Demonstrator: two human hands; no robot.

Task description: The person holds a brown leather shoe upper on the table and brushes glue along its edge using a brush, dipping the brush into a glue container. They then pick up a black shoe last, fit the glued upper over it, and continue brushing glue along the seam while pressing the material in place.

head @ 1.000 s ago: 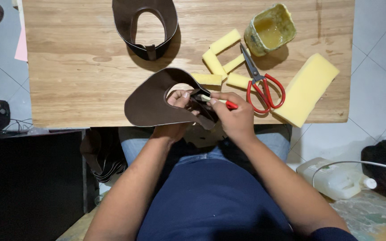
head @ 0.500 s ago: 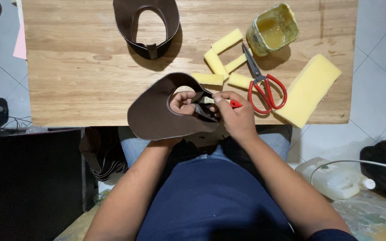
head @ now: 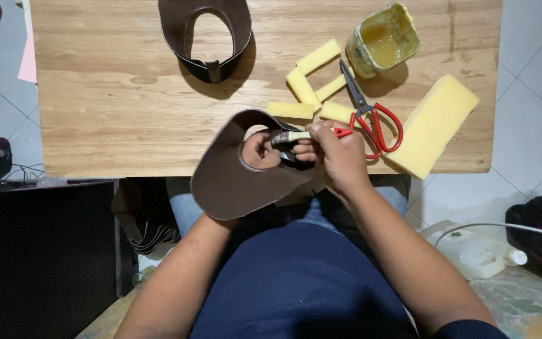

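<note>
The left hand (head: 260, 150) grips the brown leather piece (head: 233, 179) and should hold it steady while the right hand (head: 337, 157), pinching the small brush (head: 296, 136), dabs slowly along the edge.

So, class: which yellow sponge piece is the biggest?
The big sponge block at the table's right edge, right of the scissors. The four strips left of them are far smaller.

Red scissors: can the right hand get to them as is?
Probably yes. The red scissors lie in the open on the table beside the right hand, but it holds a small brush.
</note>
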